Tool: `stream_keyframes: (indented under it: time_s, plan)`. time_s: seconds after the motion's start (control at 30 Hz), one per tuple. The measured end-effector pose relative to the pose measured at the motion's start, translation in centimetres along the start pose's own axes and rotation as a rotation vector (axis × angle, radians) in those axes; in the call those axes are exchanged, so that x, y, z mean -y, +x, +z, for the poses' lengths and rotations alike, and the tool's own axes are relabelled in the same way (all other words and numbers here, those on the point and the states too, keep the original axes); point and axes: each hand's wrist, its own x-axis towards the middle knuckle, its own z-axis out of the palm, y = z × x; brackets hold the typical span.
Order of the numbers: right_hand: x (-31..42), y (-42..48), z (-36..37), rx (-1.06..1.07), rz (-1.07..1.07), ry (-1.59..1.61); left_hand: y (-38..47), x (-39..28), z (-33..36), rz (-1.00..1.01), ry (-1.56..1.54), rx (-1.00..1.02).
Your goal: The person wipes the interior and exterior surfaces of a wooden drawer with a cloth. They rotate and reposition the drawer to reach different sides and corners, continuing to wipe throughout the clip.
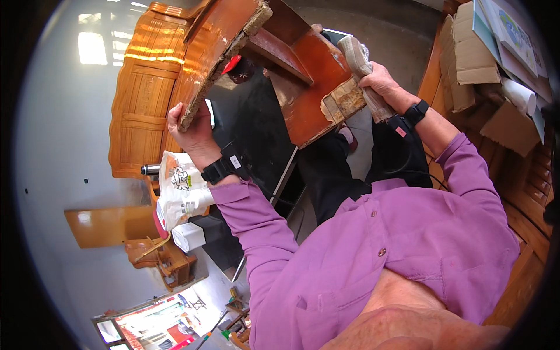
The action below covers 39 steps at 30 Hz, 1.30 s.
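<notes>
At the upper middle, a reddish-brown wooden furniture piece (302, 100) with inner panels is held up tilted, its long edge rough and chipped. My left hand (192, 127) grips the lower end of that rough edge. My right hand (383, 83) is closed around a power strip (356, 57) that looks wrapped in clear plastic, right beside the piece's right side. A bare, peeled patch (343, 100) shows on the wood near it. Each wrist wears a black band with a small box.
A black-topped table (245, 118) lies under the piece. On the left stand a carved wooden bench (148, 96), a printed plastic bag (177, 183) and a white box (189, 236). To the right, cardboard (474, 52) and papers (516, 39) lie on wooden seating (525, 192).
</notes>
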Motion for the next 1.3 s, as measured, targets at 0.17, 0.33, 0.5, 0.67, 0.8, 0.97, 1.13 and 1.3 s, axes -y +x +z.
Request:
stream_keyframes:
  time_s: [0.17, 0.33, 0.5, 0.67, 0.8, 0.97, 1.13, 1.3]
  plan:
    - [0.5, 1.2, 0.9, -0.046, -0.058, -0.187, -1.2, -0.8, -5.9, 0.052, -0.105, 0.160]
    - [4.1, 1.8, 1.7, -0.049, -0.194, -0.477, -6.5, -0.5, -14.6, 0.128, -0.393, 0.094]
    - [8.6, 0.8, 4.4, -0.075, -0.315, -0.816, -14.8, 0.5, -20.0, -0.158, -0.537, 0.131]
    - [11.1, -1.7, 7.2, -0.097, -0.461, -0.939, -20.6, 4.3, -24.0, -0.222, -0.441, -0.005]
    - [13.6, -2.6, 10.5, -0.055, -0.618, -1.058, -22.8, 7.5, -27.5, -0.069, -0.398, -0.161]
    - [17.7, -2.7, 15.6, 0.004, -0.751, -1.246, -24.2, 10.2, -30.9, -0.118, -0.032, -0.490]
    - [19.8, -3.2, 20.6, -0.026, -0.903, -1.373, -25.1, 12.0, -30.7, -0.116, -0.043, -0.594]
    - [19.9, -2.6, 23.0, -0.049, -0.943, -1.457, -23.9, 10.8, -28.0, 0.165, -0.056, -0.654]
